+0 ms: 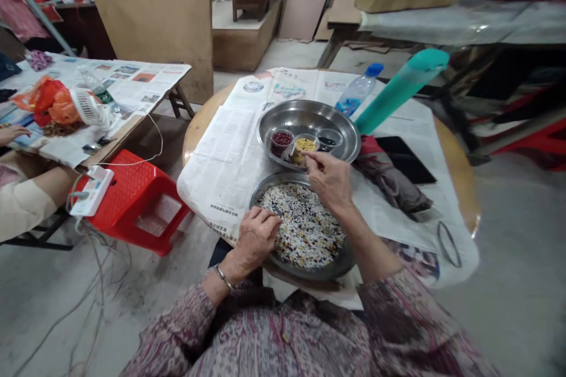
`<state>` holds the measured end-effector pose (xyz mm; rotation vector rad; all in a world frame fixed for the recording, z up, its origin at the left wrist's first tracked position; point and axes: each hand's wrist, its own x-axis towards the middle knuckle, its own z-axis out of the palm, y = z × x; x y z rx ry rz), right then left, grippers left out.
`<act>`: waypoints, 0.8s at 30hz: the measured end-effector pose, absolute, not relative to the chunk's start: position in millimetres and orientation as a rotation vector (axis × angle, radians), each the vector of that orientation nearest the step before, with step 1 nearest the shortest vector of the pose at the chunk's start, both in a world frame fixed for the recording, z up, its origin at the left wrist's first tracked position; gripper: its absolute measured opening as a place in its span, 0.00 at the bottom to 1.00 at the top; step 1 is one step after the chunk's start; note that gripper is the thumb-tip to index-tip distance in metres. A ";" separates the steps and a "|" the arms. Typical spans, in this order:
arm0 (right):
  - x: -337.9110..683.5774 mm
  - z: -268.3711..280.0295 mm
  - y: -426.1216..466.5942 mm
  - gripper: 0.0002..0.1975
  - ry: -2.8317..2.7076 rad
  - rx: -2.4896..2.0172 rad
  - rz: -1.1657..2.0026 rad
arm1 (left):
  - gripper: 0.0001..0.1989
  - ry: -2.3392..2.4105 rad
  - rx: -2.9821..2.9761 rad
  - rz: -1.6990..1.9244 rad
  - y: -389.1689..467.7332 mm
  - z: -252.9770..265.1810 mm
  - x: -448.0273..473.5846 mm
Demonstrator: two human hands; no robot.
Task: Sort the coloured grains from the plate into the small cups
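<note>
In front of me a metal basin (305,230) holds mixed white, black, yellow and dark red grains or beans. My left hand (257,237), wearing a bracelet, lies over its left rim with fingers curled; what they hold, if anything, is hidden. My right hand (331,179) reaches over the far rim, its thumb and fingertips pinched beside small clear cups in a second metal basin (349,156). One cup holds dark red beans (282,140), another yellow beans (305,144), another black beans (327,141). What sits in the pinch is too small to make out.
Behind the basins stand a blue-capped bottle (359,91) and a long green tube (402,91). A folded umbrella (389,179) and a black tablet-like slab (404,159) lie right. On the left, a red stool (132,188) carries a power strip (91,190); another person sits beyond.
</note>
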<state>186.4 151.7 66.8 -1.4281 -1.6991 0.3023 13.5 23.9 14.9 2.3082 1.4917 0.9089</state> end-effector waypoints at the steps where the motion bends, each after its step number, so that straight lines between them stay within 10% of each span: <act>1: 192.4 60.3 136.6 0.15 -1.701 -1.418 0.342 | 0.09 1.497 2.311 0.897 24.1 15.9 13.5; 14: 228.2 8.2 -2.6 0.12 -1.917 -1.597 0.119 | 0.14 1.233 2.627 0.077 18.7 77.2 0.9; 24: 215.3 2.4 3.1 0.09 -1.771 -1.650 0.011 | 0.11 1.253 2.554 0.171 53.9 39.4 39.8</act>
